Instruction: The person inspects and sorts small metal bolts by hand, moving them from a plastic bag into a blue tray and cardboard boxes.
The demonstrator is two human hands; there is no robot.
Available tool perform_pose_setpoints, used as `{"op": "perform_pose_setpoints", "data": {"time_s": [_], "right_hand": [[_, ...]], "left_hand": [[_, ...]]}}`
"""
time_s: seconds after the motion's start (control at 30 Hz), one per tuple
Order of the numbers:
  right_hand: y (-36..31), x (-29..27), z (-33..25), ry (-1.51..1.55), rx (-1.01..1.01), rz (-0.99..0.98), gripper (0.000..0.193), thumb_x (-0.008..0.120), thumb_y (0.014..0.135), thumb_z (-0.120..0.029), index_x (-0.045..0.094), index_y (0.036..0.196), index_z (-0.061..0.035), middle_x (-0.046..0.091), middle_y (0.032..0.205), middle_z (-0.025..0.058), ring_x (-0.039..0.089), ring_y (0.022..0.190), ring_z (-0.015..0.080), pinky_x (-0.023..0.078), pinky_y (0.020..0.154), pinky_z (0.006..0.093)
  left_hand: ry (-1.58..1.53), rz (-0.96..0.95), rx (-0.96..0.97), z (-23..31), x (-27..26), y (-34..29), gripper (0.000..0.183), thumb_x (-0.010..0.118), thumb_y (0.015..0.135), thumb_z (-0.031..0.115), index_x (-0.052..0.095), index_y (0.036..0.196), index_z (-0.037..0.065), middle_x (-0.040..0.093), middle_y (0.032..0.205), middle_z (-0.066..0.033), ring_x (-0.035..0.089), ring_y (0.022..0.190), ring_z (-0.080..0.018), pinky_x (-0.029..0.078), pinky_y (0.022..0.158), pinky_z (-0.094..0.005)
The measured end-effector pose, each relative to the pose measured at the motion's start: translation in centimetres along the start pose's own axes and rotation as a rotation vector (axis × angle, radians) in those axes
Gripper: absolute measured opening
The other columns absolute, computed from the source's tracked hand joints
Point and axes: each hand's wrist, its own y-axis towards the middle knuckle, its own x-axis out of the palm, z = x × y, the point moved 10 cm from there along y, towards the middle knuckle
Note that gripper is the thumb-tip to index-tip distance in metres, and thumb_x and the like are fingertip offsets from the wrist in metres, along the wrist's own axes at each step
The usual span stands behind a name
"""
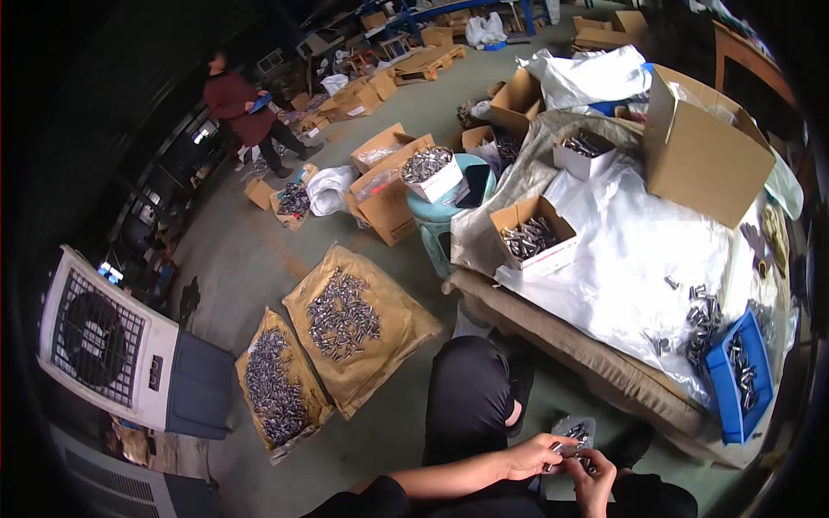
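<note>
Low in front of me, my left hand (534, 457) pinches a small shiny metal cylinder (554, 454) between thumb and fingers. Close against it, my right hand (595, 488) is curled around small metal parts (588, 466); how many it holds is hard to make out. Just beyond the fingers, a clear plastic bag (584, 425) contains more such metal pieces. To the right, a blue bin (731, 430) with metal cylinders rests tilted at the table's corner, beside a loose pile of the same parts (701, 321) on white plastic sheeting (596, 268).
Cardboard boxes of metal parts (534, 239) stand on the cloth-covered table (553, 315). A teal stool (432, 226) carries a box and a phone (473, 186). Parts lie on brown sacks (393, 345) on the floor, near an air cooler (164, 363). Another person (237, 104) stands farther back.
</note>
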Motion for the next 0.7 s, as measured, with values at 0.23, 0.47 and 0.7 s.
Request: {"op": "perform_pose_setpoints", "data": {"time_s": [0.23,0.47,0.7], "right_hand": [[0.4,-0.2,0.2,0.523,0.063,0.07,0.014,0.067,0.068,-0.006,0.054,0.072,-0.0008,0.053,0.054,0.0014,0.045,0.041,0.0066,0.033,0.035,0.0184],[1.5,-1.3,-5.6,0.208,-0.204,0.227,0.014,0.066,0.063,-0.002,0.057,0.073,-0.0013,0.052,0.069,-0.0007,0.047,0.063,0.0066,0.037,0.054,0.0204],[1.3,-1.6,-8.3,0.327,-0.441,0.269,0.017,0.07,0.065,-0.002,0.058,0.077,-0.0004,0.057,0.071,0.0041,0.051,0.063,0.0111,0.04,0.057,0.0231]], "left_hand": [[-0.151,0.155,0.059,1.0,-1.3,-0.1,0.036,0.044,0.088,0.013,0.038,0.122,0.003,0.052,0.112,-0.0106,0.053,0.101,-0.0206,0.044,0.086,-0.0343],[-0.228,0.333,0.306,6.1,0.6,-1.5,0.027,0.051,0.084,0.015,0.051,0.11,0.006,0.057,0.097,-0.0067,0.055,0.088,-0.0201,0.046,0.075,-0.0339],[-0.138,0.168,0.425,9.4,5.8,-2.4,0.03,0.042,0.09,0.014,0.039,0.116,0.001,0.053,0.106,-0.0216,0.053,0.097,-0.0263,0.045,0.083,-0.0352]]}}
